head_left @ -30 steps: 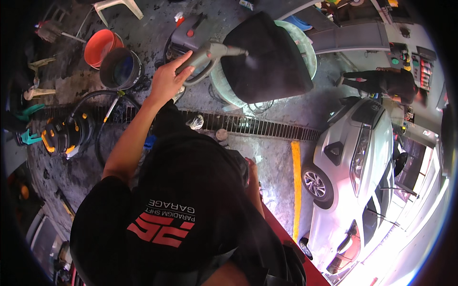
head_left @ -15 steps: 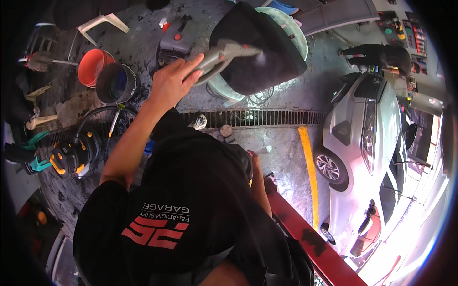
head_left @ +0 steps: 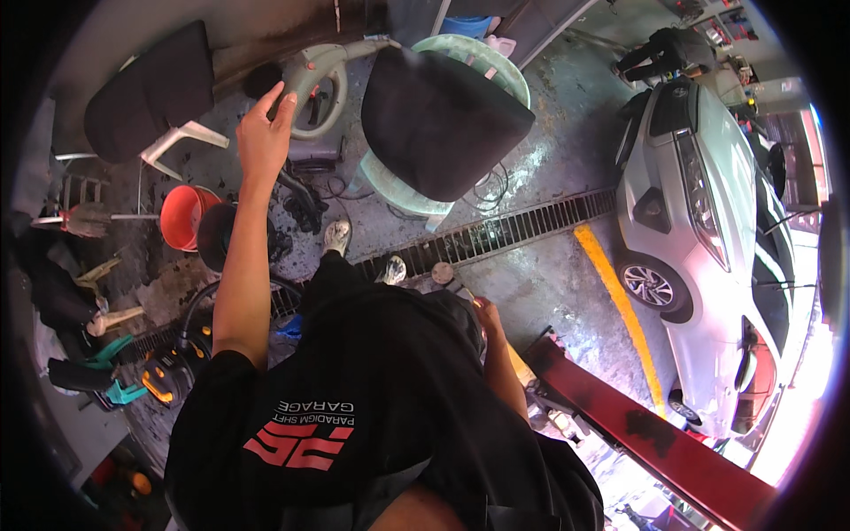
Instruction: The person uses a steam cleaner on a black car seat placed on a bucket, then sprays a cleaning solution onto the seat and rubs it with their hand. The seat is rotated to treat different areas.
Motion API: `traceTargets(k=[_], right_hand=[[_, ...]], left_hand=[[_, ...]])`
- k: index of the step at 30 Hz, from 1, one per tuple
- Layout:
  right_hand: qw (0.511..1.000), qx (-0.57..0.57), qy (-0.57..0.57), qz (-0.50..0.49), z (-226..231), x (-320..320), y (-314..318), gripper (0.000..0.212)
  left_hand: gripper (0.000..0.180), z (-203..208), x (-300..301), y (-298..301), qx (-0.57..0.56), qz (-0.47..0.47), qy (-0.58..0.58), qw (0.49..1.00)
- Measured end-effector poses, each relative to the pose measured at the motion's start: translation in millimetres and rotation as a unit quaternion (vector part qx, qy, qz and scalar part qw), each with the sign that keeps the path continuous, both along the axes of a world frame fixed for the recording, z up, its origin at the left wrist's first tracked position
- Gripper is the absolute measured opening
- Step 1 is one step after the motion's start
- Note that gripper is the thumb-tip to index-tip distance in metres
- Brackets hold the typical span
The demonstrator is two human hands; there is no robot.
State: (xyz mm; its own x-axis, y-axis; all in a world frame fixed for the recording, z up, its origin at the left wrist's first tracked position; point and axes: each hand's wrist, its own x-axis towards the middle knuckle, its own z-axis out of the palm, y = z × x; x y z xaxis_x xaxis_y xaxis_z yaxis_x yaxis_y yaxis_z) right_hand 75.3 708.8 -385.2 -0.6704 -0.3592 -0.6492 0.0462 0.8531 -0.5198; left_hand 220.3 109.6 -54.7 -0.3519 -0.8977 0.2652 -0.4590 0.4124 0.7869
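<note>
Left hand (head_left: 268, 128) grips spray gun (head_left: 320, 71), apparently misting black panel (head_left: 443, 124) at three o'clock. Right hand (head_left: 487, 317): fingers unreadable. Next move calls for steady aim

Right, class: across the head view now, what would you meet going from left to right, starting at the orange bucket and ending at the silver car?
Orange bucket, left hand, spray gun, black panel, silver car.

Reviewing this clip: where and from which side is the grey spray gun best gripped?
Probably by the rear bar of its looped handle, coming from the person's side, as the left hand does. The spray gun has an open loop that leaves finger room, and its nozzle points right, away from that hand, toward the black panel.
</note>
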Motion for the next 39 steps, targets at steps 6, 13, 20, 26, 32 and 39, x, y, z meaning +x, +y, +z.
traceTargets(k=[6,13,20,26,32,39], right_hand=[[0.996,-0.057,-0.038,-0.064,-34,13,10,0.054],[0.996,-0.051,0.069,0.001,-31,20,19,0.051],[0.997,-0.018,-0.028,-0.074,6,18,-6,0.053],[0.996,-0.047,0.007,-0.078,-35,22,5,0.054],[0.968,-0.117,0.223,0.003,-91,27,43,0.053],[0.998,-0.034,0.004,-0.062,-41,20,19,0.047]], left_hand=[[0.049,-6,-14,-21,-0.006,-0.021,0.018,1.0],[0.05,5,-48,-7,0.085,-0.057,0.077,0.992],[0.054,15,-83,25,0.134,-0.093,0.058,0.985],[0.057,6,-114,39,0.101,-0.157,0.053,0.981],[0.059,22,-113,60,0.089,-0.203,0.019,0.975],[0.057,19,-65,33,0.039,-0.109,0.0,0.993]])
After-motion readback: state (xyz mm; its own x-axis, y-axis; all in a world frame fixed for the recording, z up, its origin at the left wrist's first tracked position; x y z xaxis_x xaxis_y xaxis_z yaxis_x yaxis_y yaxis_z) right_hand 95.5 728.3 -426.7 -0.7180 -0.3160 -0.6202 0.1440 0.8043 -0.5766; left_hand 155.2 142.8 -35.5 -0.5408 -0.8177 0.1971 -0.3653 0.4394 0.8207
